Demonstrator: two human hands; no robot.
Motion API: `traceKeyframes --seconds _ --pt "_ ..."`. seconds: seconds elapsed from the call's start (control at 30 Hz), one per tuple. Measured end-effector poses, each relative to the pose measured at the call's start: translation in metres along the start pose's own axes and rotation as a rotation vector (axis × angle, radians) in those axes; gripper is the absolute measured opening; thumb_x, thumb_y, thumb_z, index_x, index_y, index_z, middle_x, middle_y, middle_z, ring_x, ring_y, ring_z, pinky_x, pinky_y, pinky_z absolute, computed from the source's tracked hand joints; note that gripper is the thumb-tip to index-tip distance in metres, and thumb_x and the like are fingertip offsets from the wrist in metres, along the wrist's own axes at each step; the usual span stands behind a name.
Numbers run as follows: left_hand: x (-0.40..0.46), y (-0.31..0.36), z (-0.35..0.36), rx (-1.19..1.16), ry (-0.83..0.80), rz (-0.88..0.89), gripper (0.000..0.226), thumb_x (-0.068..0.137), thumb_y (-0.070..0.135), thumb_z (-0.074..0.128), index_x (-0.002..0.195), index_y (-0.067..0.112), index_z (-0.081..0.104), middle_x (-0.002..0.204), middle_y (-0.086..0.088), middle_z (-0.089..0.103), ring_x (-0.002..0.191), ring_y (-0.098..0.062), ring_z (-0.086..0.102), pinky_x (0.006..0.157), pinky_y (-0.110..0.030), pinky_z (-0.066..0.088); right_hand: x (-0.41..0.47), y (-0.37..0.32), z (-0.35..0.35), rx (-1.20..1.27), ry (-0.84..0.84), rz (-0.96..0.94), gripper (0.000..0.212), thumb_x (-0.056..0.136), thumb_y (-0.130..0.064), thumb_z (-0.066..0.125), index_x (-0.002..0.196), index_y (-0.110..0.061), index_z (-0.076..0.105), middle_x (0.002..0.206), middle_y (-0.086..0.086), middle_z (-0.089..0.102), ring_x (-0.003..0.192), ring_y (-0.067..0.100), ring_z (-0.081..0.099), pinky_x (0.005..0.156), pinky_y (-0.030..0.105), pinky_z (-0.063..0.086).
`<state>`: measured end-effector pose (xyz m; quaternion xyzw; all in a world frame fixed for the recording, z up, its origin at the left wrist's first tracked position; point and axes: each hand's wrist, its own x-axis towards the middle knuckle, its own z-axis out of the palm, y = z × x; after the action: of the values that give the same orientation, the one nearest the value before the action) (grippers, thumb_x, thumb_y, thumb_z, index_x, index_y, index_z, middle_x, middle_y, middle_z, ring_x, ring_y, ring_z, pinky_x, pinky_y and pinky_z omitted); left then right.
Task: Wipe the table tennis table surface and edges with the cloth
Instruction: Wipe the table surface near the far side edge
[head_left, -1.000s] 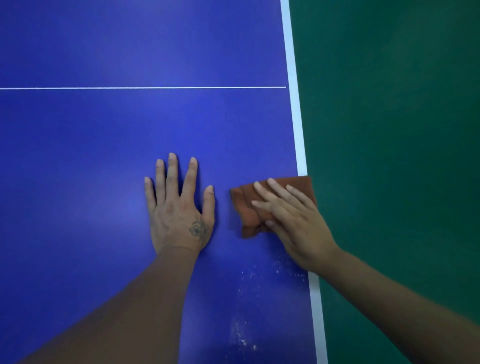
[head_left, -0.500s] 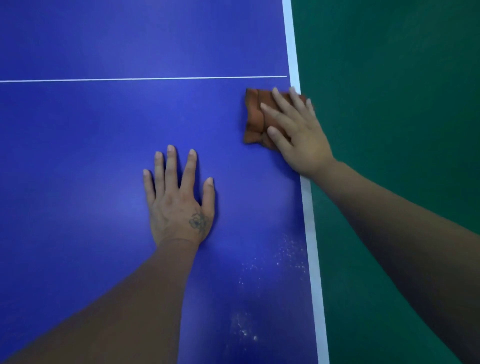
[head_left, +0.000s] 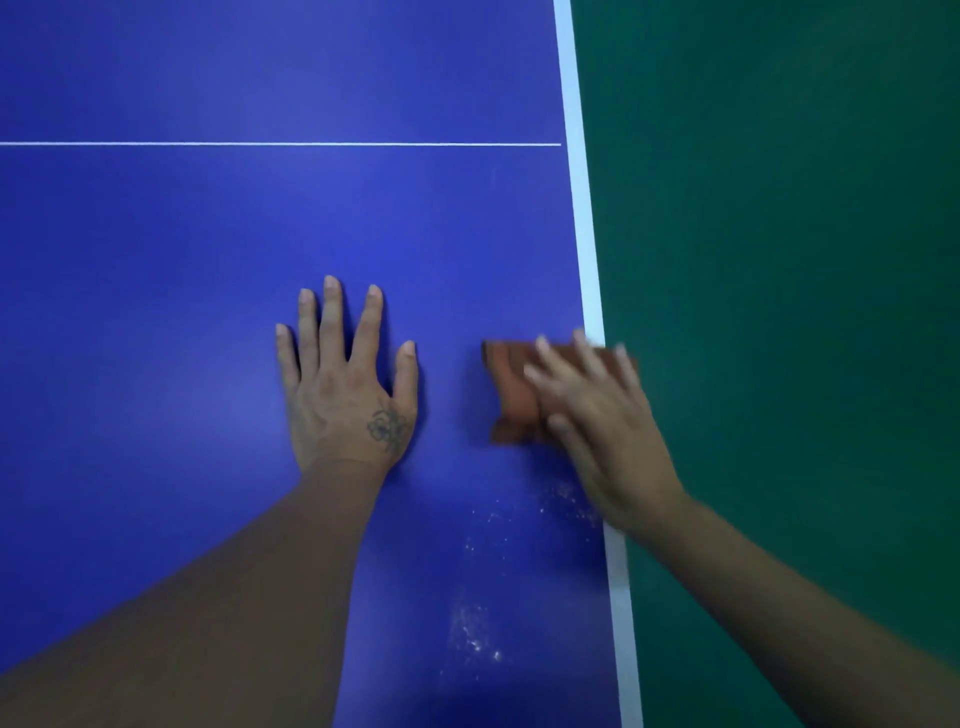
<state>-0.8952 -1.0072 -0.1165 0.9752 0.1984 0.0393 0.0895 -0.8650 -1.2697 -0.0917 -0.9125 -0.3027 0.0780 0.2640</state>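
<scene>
- Head view: a blue table (head_left: 208, 234) fills the left and centre; a white edge stripe (head_left: 584, 234) runs down its right side, with green floor (head_left: 779, 260) beyond it
- A thin white line (head_left: 260, 144) crosses the table from the left and ends just short of the stripe
- The left hand (head_left: 345, 395) lies flat, palm down, on the blue surface; its fingers are spread and straight, gripping nothing; a small dark tattoo (head_left: 387, 430) sits on its back near the thumb
- The brown cloth (head_left: 511, 395) lies on the table just right of the left hand, apart from it; its right end reaches over the stripe
- The right hand (head_left: 608, 431) presses on the cloth with fingers extended and laid flat over it, not curled around it; the hand is blurred
- Pale specks of dust (head_left: 478, 623) are scattered on the blue nearer the camera than the cloth, between the two forearms
</scene>
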Motion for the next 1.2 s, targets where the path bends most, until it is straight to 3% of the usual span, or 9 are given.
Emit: traceKeyframes --seconds 0.13,0.3,0.43,0.73,0.9,1.0,1.1,1.2 --pt "0.0 0.002 -0.001 0.009 -0.013 0.0 0.069 0.107 0.058 0.031 0.169 0.028 0.031 0.18 -0.006 0.016 0.167 -0.028 0.008 0.135 -0.054 0.005 0.107 0.019 -0.017 -0.053 0.125 0.019 0.046 0.112 -0.033 0.034 0.155 -0.026 0.048 0.169 -0.005 0.033 0.162 0.025 0.014 0.13 0.049 0.001" --pt "0.0 0.0 0.0 0.006 0.004 0.001 0.069 0.107 0.058 0.032 0.169 0.029 0.031 0.18 -0.006 0.016 0.167 -0.028 0.007 0.135 -0.054 0.005 0.162 0.037 -0.005 -0.314 -0.063 0.005 0.05 0.111 -0.045 0.031 0.16 -0.038 0.036 0.174 -0.006 0.016 0.162 0.023 0.008 0.13 0.054 0.001" --pt "-0.002 0.001 0.001 -0.005 0.022 0.007 0.067 0.108 0.057 0.035 0.169 0.029 0.032 0.179 -0.007 0.018 0.167 -0.029 0.009 0.134 -0.055 0.006 0.127 0.035 0.003 -0.349 -0.056 -0.07 0.052 0.11 -0.046 0.031 0.161 -0.039 0.033 0.174 -0.006 0.016 0.162 0.022 0.01 0.13 0.053 0.006" --pt "-0.009 -0.001 -0.007 -0.065 -0.011 0.059 0.064 0.111 0.052 0.036 0.168 0.023 0.034 0.179 -0.009 0.016 0.167 -0.03 0.008 0.135 -0.054 0.003 -0.048 -0.009 0.03 -0.321 -0.077 -0.125 0.053 0.11 -0.042 0.035 0.162 -0.033 0.034 0.175 -0.002 0.015 0.162 0.022 0.008 0.129 0.055 0.014" --pt "-0.059 -0.02 -0.029 -0.099 0.109 0.173 0.057 0.112 0.039 0.045 0.163 0.015 0.044 0.177 -0.013 0.023 0.166 -0.034 0.016 0.135 -0.055 0.01 -0.117 -0.036 0.037 -0.167 -0.121 -0.079 0.05 0.112 -0.039 0.031 0.162 -0.032 0.036 0.175 -0.005 0.015 0.163 0.021 0.007 0.129 0.056 0.014" --pt "-0.134 -0.045 -0.036 -0.042 0.061 0.167 0.063 0.11 0.043 0.044 0.167 0.017 0.037 0.178 -0.011 0.02 0.166 -0.033 0.013 0.134 -0.058 0.012 -0.101 -0.04 0.024 -0.006 -0.006 -0.03 0.05 0.113 -0.034 0.031 0.161 -0.023 0.038 0.174 -0.002 0.019 0.163 0.023 0.008 0.13 0.055 0.01" --pt "-0.209 -0.067 -0.031 0.012 -0.029 0.149 0.065 0.108 0.045 0.042 0.167 0.019 0.037 0.178 -0.01 0.022 0.165 -0.035 0.016 0.13 -0.063 0.02 -0.042 -0.029 0.009 -0.087 0.131 -0.014 0.05 0.113 -0.034 0.031 0.161 -0.022 0.038 0.174 0.002 0.018 0.163 0.027 0.006 0.131 0.051 0.002" --pt "-0.239 -0.077 -0.023 0.039 -0.069 0.142 0.067 0.107 0.047 0.039 0.168 0.021 0.035 0.179 -0.008 0.019 0.166 -0.035 0.014 0.131 -0.063 0.018 0.011 -0.013 0.006 -0.186 0.087 -0.005 0.049 0.112 -0.039 0.032 0.16 -0.029 0.04 0.174 0.001 0.017 0.162 0.028 0.006 0.13 0.054 0.001"
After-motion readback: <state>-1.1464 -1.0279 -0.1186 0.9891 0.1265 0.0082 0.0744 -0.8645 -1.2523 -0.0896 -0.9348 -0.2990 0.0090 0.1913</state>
